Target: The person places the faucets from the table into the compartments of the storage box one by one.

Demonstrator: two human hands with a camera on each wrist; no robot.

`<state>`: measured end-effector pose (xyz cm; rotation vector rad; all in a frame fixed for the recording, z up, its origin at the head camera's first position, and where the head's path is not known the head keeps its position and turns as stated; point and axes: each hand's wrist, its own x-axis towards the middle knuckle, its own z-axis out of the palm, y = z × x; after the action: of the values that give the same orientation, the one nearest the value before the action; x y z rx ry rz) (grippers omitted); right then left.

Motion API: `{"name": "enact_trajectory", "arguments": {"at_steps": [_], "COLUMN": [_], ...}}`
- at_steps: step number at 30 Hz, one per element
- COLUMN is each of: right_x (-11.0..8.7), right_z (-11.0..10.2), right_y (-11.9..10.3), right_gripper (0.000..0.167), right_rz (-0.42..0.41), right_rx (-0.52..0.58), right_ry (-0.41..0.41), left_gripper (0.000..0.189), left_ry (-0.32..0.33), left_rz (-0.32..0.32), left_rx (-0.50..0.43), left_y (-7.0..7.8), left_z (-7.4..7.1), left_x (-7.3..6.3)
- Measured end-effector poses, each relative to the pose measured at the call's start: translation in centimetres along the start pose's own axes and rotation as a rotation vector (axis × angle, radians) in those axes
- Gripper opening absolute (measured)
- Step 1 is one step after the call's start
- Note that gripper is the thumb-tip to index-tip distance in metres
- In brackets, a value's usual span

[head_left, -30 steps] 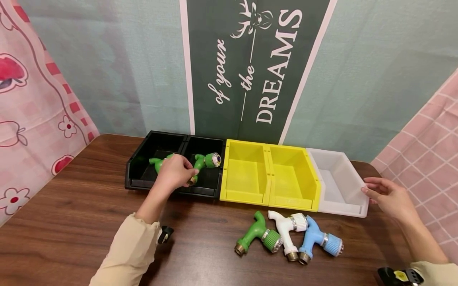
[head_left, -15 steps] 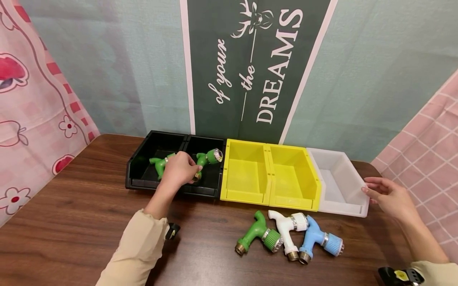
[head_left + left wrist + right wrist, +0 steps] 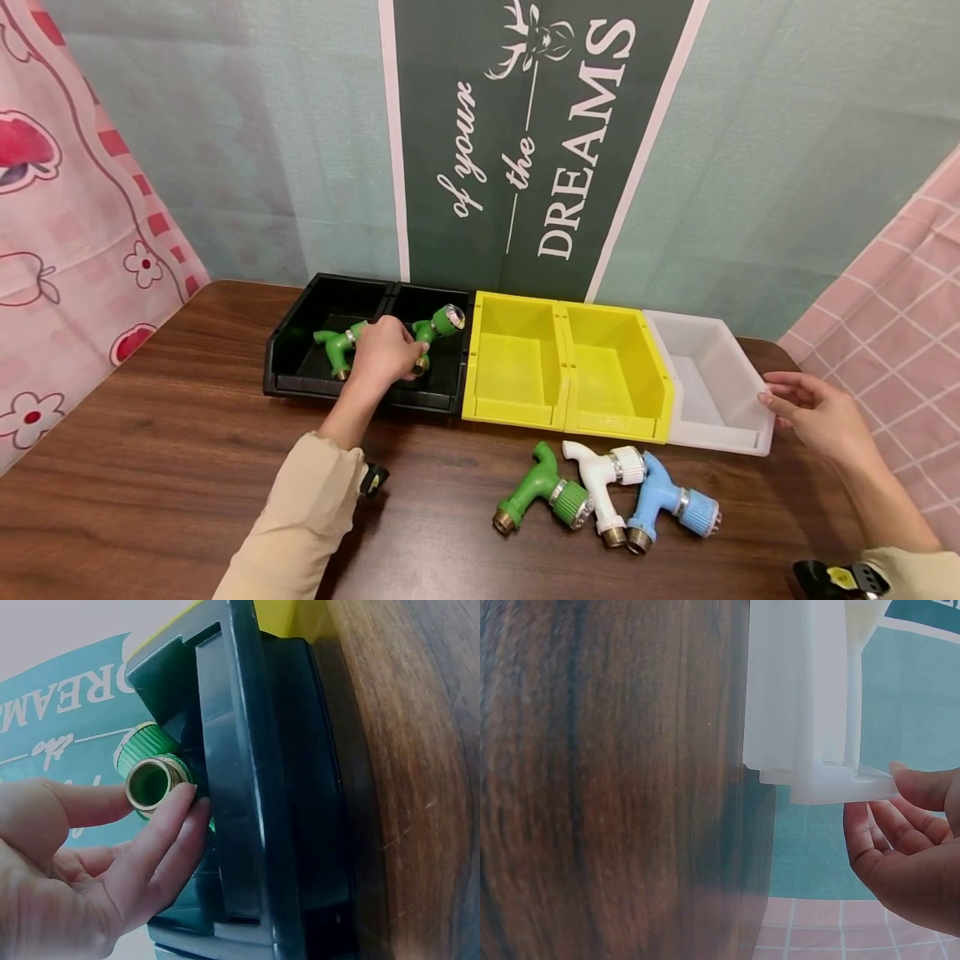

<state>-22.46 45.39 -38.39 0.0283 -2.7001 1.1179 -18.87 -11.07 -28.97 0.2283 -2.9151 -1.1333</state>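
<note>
My left hand (image 3: pixel 385 354) pinches a green tap (image 3: pixel 438 325) by its brass threaded end, over the right-hand black bin (image 3: pixel 442 400). In the left wrist view, thumb and fingertips sit on either side of the tap's brass ring (image 3: pixel 148 784), just behind the bin's front lip. Another green tap (image 3: pixel 337 343) lies in the left-hand black bin (image 3: pixel 288 350), partly hidden by my hand. On the far right, my right hand (image 3: pixel 821 417) grips the side wall of the white bin (image 3: pixel 693 392). Its thumb (image 3: pixel 922 787) rests on the rim, with the fingers outside.
Two yellow bins (image 3: pixel 517 367) stand between the black and white ones, all in a row. In front lie a green tap (image 3: pixel 536 487), a white tap (image 3: pixel 600 483) and a blue tap (image 3: pixel 660 500), close together on the wooden table (image 3: pixel 187 450). A printed cloth hangs behind.
My left hand has moved slightly right and deeper over the right-hand black bin, with the green tap tilting handle-up. My right hand stays at the white bin.
</note>
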Motion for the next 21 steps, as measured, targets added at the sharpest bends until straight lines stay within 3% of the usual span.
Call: {"name": "enact_trajectory", "arguments": {"at_steps": [21], "right_x": [-0.07], "right_z": [0.04], "right_y": [-0.10], "right_gripper": [0.045], "right_rz": [0.003], "right_rx": [0.022], "right_ry": [-0.002], "left_gripper": [0.031], "left_ry": [-0.046], "left_rz": [-0.018], "left_rx": [0.005], "left_y": [-0.11], "left_z": [0.63], "left_x": [0.55]}}
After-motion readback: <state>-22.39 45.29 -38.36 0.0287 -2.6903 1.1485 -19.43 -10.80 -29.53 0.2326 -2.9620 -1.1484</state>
